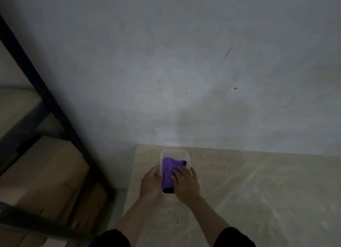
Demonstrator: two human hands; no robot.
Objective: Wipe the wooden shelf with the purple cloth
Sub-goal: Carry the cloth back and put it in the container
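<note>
Landmark: a clear plastic container (175, 152) is taken as reference; it stands on the wooden shelf (258, 191), near the shelf's far left corner and close to the grey wall (184, 62).

Task item location: the purple cloth (168, 170) lies folded inside the container, along its left side. A dark edge is seen at the cloth's near end and at its far right corner.

Cloth long axis: the cloth runs the length of the container, from the near end toward the wall.

Left hand (150, 184): curled around the container's near left wall, outside it, apparently to steady it. No cloth is held by this hand.

Right hand (186, 183): laid over the container's near right part, fingers (180, 173) bent down onto the cloth's right edge. Contact is visible; whether a pinch has been closed on the fabric cannot be told.

Nearer hand: the right hand is judged to be the one placed for the lift, since it is already on the cloth.

Direction for next move: the cloth lies directly under and just left of the right fingers, so a lift straight up out of the container is called for, then a carry to the open shelf area right of the container.

Risk: the light container may rise with the cloth if the left hand's hold is released.

Beside the shelf: a black metal rack (55, 108) with cardboard boxes (46, 173) stands well left of the container.
</note>
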